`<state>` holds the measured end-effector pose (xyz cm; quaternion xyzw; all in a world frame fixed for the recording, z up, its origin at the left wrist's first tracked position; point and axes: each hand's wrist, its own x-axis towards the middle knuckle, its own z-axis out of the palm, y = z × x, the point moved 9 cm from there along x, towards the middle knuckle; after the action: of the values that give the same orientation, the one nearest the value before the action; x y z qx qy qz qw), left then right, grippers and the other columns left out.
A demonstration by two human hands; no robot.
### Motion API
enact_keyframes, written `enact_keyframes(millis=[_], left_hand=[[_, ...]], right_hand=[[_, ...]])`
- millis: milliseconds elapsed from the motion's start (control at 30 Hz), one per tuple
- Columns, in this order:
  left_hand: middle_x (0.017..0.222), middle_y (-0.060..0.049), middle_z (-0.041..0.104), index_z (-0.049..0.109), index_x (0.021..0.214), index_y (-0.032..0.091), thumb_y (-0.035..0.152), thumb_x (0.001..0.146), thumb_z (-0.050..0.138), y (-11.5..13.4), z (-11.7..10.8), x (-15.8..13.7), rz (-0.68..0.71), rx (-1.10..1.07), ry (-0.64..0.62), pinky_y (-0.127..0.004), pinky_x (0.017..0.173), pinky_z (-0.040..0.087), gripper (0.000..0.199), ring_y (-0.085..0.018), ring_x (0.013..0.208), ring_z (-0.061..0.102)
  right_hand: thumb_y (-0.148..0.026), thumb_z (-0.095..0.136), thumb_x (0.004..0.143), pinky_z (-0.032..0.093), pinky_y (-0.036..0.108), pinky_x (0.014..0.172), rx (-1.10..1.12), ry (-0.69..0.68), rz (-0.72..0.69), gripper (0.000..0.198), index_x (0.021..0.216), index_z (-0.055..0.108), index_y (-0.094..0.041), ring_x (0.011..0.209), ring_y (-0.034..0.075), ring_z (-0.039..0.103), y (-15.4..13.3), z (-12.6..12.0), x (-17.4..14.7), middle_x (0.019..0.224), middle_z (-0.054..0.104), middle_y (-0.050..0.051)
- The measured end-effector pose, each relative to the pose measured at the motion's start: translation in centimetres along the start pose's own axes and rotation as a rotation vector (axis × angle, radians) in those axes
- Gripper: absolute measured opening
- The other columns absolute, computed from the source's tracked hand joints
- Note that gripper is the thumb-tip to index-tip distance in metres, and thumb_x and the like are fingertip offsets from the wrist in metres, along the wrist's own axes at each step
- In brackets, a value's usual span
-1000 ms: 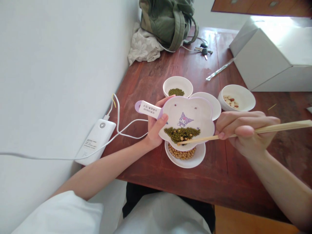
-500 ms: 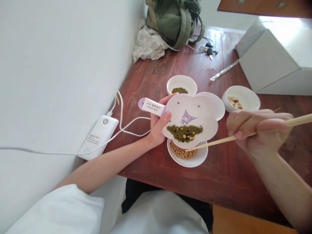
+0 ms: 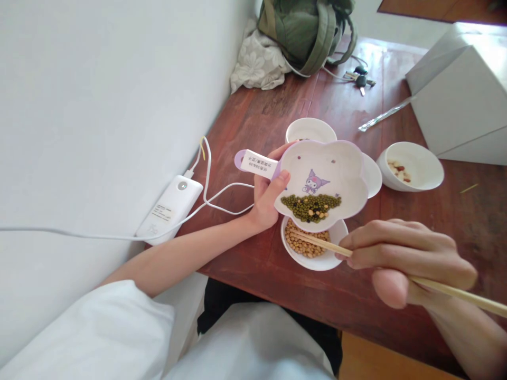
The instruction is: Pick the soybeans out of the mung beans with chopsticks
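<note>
In flower dish (image 3: 336, 158): green beans (image 3: 311, 206).

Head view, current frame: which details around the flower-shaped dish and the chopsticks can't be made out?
- Round white bowl behind the flower-shaped white dish: contents hidden by the dish.
- Flat white plate: mostly covered by the dish.
- Wooden chopsticks: whether the tips grip a bean is too small to tell.
- Label on the dish's lilac handle: print unreadable.
</note>
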<state>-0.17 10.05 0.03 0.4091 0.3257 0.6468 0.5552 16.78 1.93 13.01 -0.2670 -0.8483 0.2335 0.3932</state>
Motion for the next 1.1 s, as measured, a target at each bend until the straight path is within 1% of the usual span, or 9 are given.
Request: enact_keyframes(millis=[100,233,333,500,667,800,933,1033,1100], left_hand=[[0.104,-0.004,0.085,0.078,0.116,0.033,0.057,0.096,0.073,0.0,-0.1,0.0,0.008,0.008,0.02,-0.047,0.112,0.058,0.031,-0.031,0.128,0.073],[0.102,-0.003,0.085,0.078,0.119,0.033,0.061,0.095,0.071,-0.5,-0.6,0.0,0.004,0.047,0.054,-0.045,0.11,0.06,0.038,-0.031,0.122,0.075],[0.1,-0.002,0.085,0.079,0.117,0.036,0.059,0.097,0.072,-0.8,-0.9,0.0,0.012,0.041,0.063,-0.043,0.108,0.06,0.032,-0.031,0.121,0.075],[0.098,-0.002,0.085,0.08,0.117,0.037,0.056,0.099,0.07,-0.4,-0.5,0.1,0.039,0.016,0.017,-0.044,0.111,0.06,0.028,-0.032,0.127,0.075],[0.094,-0.002,0.083,0.08,0.117,0.034,0.051,0.101,0.068,0.0,-0.1,0.1,0.047,-0.005,-0.014,-0.045,0.109,0.06,0.026,-0.029,0.124,0.075],[0.098,-0.003,0.082,0.08,0.113,0.033,0.054,0.099,0.07,-0.2,-0.2,0.0,0.034,0.007,0.001,-0.045,0.112,0.059,0.028,-0.03,0.125,0.074],[0.105,-0.004,0.082,0.078,0.114,0.033,0.056,0.099,0.07,0.1,-0.2,0.0,0.034,0.036,0.024,-0.046,0.115,0.057,0.029,-0.031,0.128,0.073],[0.111,-0.004,0.083,0.078,0.114,0.033,0.055,0.099,0.07,0.3,0.0,0.0,0.036,0.029,0.011,-0.047,0.115,0.057,0.028,-0.032,0.13,0.073],[0.115,-0.004,0.083,0.078,0.117,0.035,0.058,0.098,0.07,0.2,-0.1,0.0,0.018,0.044,0.027,-0.047,0.115,0.058,0.031,-0.033,0.131,0.073]], right_hand=[[-0.058,0.065,0.108,0.05,0.024,0.043,-0.01,0.026,-0.05,0.047,0.08,0.073,-0.021,0.051,0.011,0.072,-0.2,0.5,-0.4,0.072,0.08,0.003],[-0.049,0.059,0.113,0.051,0.024,0.052,-0.041,-0.008,-0.029,0.043,0.086,0.072,-0.02,0.062,0.011,0.076,0.2,1.1,-1.0,0.076,0.08,0.003],[-0.047,0.057,0.114,0.05,0.024,0.056,-0.041,-0.03,-0.005,0.041,0.087,0.07,-0.02,0.064,0.01,0.075,0.5,1.3,-1.2,0.076,0.078,0.003],[-0.044,0.062,0.112,0.049,0.023,0.057,0.047,-0.076,0.046,0.036,0.087,0.067,-0.02,0.066,0.01,0.072,1.5,1.8,-1.3,0.076,0.074,0.002],[-0.045,0.062,0.112,0.049,0.023,0.058,0.125,-0.092,0.049,0.036,0.088,0.069,-0.02,0.069,0.011,0.073,2.0,2.2,-1.4,0.076,0.073,0.003],[-0.049,0.06,0.112,0.047,0.025,0.06,0.174,-0.149,0.039,0.038,0.093,0.073,-0.018,0.066,0.012,0.068,2.2,2.9,-1.5,0.077,0.072,0.004],[-0.051,0.058,0.113,0.046,0.026,0.061,0.181,-0.214,0.029,0.041,0.093,0.071,-0.019,0.066,0.012,0.065,2.2,3.6,-1.6,0.077,0.071,0.004],[-0.049,0.059,0.113,0.042,0.026,0.058,0.154,-0.245,0.057,0.037,0.094,0.069,-0.019,0.063,0.011,0.059,2.3,3.9,-1.8,0.076,0.068,0.002],[-0.046,0.062,0.112,0.039,0.027,0.058,0.122,-0.242,0.042,0.033,0.095,0.068,-0.02,0.062,0.011,0.056,2.1,3.9,-1.9,0.075,0.067,0.001]])
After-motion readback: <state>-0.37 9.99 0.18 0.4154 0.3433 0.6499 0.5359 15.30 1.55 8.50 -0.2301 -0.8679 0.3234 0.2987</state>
